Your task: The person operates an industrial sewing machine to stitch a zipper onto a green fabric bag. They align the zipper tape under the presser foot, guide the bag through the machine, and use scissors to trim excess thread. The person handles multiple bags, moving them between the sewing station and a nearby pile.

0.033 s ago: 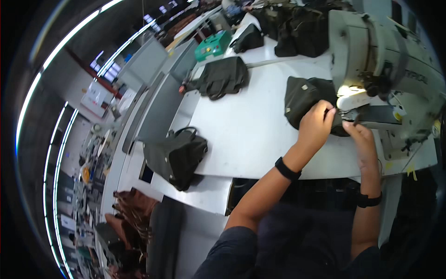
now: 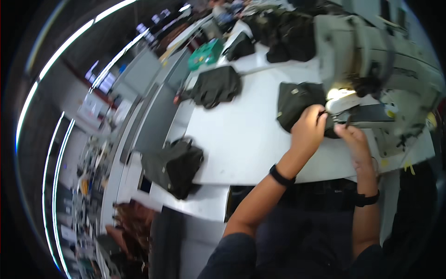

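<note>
Head view shows the dark bag (image 2: 290,107) at right, just left of the sewing machine (image 2: 371,56), likely soft and light, best held by its edge, where the left hand (image 2: 307,126) seems to pinch it, the right hand (image 2: 355,142) pinching a dark strip (image 2: 348,122).

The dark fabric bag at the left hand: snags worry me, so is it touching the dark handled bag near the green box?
Apart: the head view shows white tabletop between the dark fabric bag and the dark handled bag.
</note>
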`<state>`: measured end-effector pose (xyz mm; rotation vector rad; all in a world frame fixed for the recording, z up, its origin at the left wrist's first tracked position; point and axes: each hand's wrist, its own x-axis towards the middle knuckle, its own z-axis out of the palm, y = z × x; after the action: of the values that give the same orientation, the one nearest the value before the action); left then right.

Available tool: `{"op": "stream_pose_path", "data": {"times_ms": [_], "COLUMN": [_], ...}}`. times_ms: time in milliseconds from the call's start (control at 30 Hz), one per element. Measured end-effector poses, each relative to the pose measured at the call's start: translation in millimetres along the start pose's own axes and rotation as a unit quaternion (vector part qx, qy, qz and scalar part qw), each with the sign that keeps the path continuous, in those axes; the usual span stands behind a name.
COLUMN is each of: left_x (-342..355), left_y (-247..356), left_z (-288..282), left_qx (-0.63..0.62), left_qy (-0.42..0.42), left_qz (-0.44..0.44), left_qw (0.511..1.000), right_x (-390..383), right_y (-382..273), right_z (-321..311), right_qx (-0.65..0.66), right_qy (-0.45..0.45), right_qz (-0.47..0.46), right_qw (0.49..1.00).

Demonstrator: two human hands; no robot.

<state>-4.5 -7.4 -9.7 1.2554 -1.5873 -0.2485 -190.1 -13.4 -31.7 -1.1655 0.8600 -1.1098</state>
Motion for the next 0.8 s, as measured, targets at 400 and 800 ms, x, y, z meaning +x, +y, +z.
{"op": "stream_pose_path", "data": {"times_ms": [400,800], "left_x": [-29,-37], "left_y": [26,-1], "left_z": [-48,-24], "left_qx": [0.300,0.302], "left_qy": [-0.142,-0.086], "left_qz": [0.333,0.326], "left_qw": [0.882,0.892], "right_x": [-27,-15], "right_y": [13,32], "right_z": [23,25], "right_qx": [0.074,0.092], "right_qy": [0.027,0.068], "right_qz": [-0.115,-0.078], "right_qw": [0.990,0.990]}}
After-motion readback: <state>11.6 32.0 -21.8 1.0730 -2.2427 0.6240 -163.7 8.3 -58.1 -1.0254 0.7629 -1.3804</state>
